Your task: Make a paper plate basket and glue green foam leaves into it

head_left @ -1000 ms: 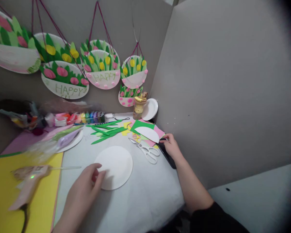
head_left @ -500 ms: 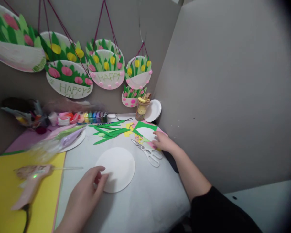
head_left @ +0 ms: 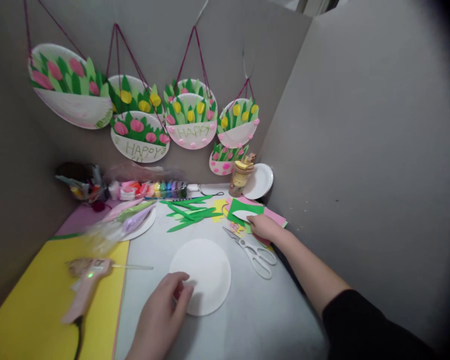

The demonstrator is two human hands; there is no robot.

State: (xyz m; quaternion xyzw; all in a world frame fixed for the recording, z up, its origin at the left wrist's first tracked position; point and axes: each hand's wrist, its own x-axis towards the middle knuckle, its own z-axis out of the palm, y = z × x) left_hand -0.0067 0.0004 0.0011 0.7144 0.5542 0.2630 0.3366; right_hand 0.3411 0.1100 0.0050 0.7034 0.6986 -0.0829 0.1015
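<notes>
A round white paper plate (head_left: pixel 210 280) lies flat on the pale table cover. My left hand (head_left: pixel 165 310) is over its lower left edge, thumb and forefinger curved and apart, holding nothing. At the back right, my right hand (head_left: pixel 262 228) has its fingers closed on a white paper piece (head_left: pixel 241 215), which shows against green paper (head_left: pixel 257 208). White-handled scissors (head_left: pixel 253 251) lie partly open just below that hand. Green paper leaves (head_left: pixel 191 218) are piled left of the yellow scraps (head_left: pixel 219 210).
A pink glue gun (head_left: pixel 86 295) rests on yellow paper (head_left: pixel 33 290) at the left. Behind stand a cup (head_left: pixel 240 179), a leaning plate (head_left: pixel 263 181) and colourful clay packs (head_left: pixel 168 189). Plate baskets (head_left: pixel 192 136) with paper tulips hang on the wall.
The view has shifted, so the scene sits further right. My right hand has closed on the white piece, which now shows as a narrower shape. My left hand remains by the plate.
</notes>
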